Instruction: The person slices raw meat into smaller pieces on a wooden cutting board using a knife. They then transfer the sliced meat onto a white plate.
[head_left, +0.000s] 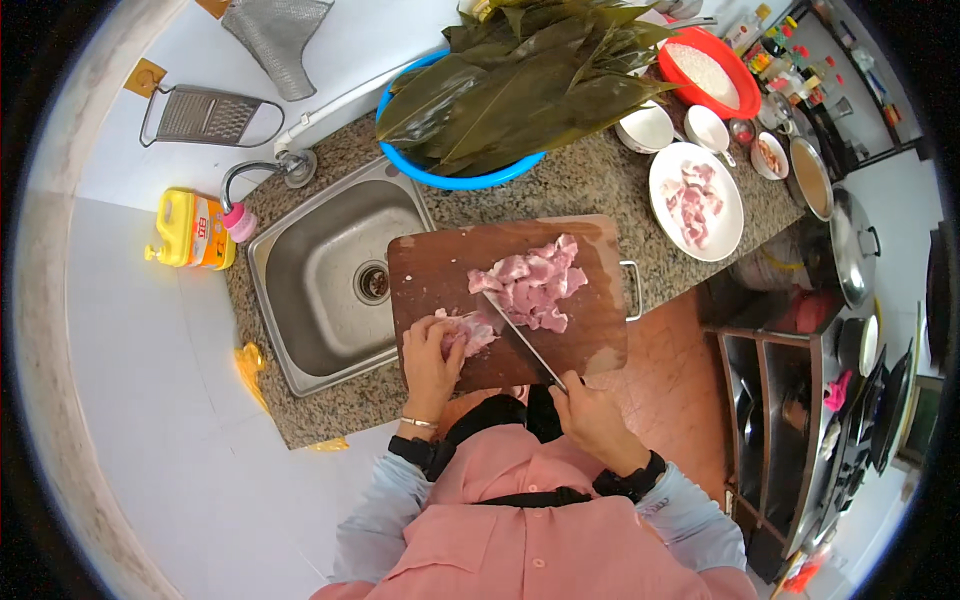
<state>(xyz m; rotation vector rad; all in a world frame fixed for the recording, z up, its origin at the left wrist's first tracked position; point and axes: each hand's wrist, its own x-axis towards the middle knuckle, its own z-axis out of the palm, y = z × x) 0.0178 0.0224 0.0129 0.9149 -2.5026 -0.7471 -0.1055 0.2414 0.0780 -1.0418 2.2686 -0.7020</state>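
Note:
A brown wooden cutting board (430, 265) with a metal handle lies on the granite counter, partly over the sink's edge. My right hand (590, 415) is wrapped round the handle of a kitchen knife (527, 345), whose blade slants up and left across the board. Curled over a piece of raw meat (470, 332), my left hand (432, 365) presses it against the board, to the left of the blade. Beyond the blade is a pile of cut meat chunks (535, 282). The knife's tip comes close to the pile's lower left side.
Left of the board is a steel sink (315, 260) with a faucet (240, 180) and a yellow jug (195, 230). A blue basin (460, 183) of large green leaves (520, 90) stands behind. At the right are a white plate (735, 235) of meat slices and a red basin (750, 90) of white grains.

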